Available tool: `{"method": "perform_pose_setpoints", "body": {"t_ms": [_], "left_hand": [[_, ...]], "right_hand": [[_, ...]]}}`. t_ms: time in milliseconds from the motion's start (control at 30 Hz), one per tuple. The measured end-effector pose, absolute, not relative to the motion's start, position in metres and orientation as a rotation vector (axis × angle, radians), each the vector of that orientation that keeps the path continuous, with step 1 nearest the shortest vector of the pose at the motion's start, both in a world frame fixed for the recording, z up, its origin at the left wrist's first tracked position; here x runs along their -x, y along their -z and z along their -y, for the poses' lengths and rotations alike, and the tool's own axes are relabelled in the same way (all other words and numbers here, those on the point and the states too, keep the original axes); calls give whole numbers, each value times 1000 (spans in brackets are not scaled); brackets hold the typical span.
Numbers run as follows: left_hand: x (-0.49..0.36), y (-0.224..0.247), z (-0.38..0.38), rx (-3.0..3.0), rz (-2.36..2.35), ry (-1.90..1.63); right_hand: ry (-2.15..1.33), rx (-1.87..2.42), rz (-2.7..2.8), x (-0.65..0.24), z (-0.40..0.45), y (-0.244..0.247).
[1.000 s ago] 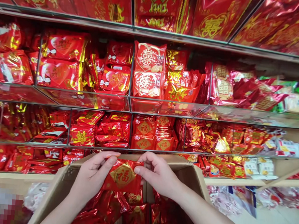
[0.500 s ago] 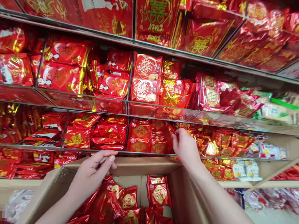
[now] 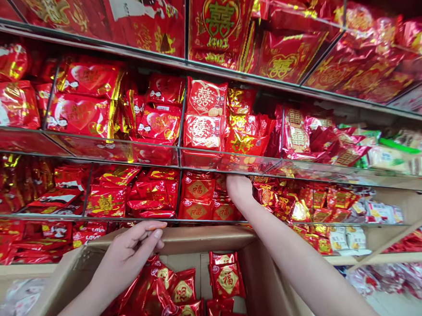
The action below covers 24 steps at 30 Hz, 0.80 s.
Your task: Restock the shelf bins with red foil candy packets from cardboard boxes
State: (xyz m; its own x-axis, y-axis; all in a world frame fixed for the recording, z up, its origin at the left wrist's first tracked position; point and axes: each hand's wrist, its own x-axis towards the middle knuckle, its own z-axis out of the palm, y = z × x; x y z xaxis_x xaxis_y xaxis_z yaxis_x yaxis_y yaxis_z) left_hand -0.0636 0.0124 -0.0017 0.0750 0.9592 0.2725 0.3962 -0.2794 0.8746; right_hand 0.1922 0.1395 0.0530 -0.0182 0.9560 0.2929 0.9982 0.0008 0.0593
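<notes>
Deep in the lower shelf compartment is my right hand, beside stacked red packets with gold diamond prints. Its fingers are hidden behind the shelf edge above and among the packets, so what they hold does not show. My left hand hovers by the far rim of an open cardboard box, fingers loosely bent and the thumb apart, with nothing visible in it. Inside the box lie several red packets with gold emblems, some in a loose pile on the left.
Clear shelf fronts and thin dividers separate rows of red and gold packets. Larger red bags fill the shelf above. White packets sit at right, and bagged goods lie below near the floor.
My right hand has moved left and further into the compartment, its fingers passing out of sight; a red packet showed at its fingertips before. My left hand has shifted slightly down.
</notes>
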Motion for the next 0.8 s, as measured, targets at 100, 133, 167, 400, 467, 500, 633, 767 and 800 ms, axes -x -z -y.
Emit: {"method": "perform_pose_setpoints", "body": {"t_ms": [100,133,167,400,467,500,633,767,800], "left_hand": [[64,1,-13,-1758,-1356,-1176],[64,1,-13,-1770,-1358,-1179],[64,0,-13,-1785,-1357,-1181],[63,1,-17,-1977,-1405,-1171],[61,0,-16,-2006,-1405,-1169],[59,0,-15,-2020,-1402,-1169],[53,-1,-12,-2116,-1421,-1179],[50,2,-10,-2293,-1478,-1202],[50,3,-10,-2338,-1478,-1212]], "right_hand": [[351,2065,2089,-189,-144,-40],[337,2058,2094,-189,-146,-36],[323,2050,2101,-189,-148,-33],[256,1931,2174,-202,-132,-50],[272,1882,2161,-202,-105,-60],[276,1828,2167,-201,-88,-63],[77,1274,2545,-178,-10,-50],[-356,933,3307,-132,28,-7],[-488,966,3467,-120,28,6]]}}
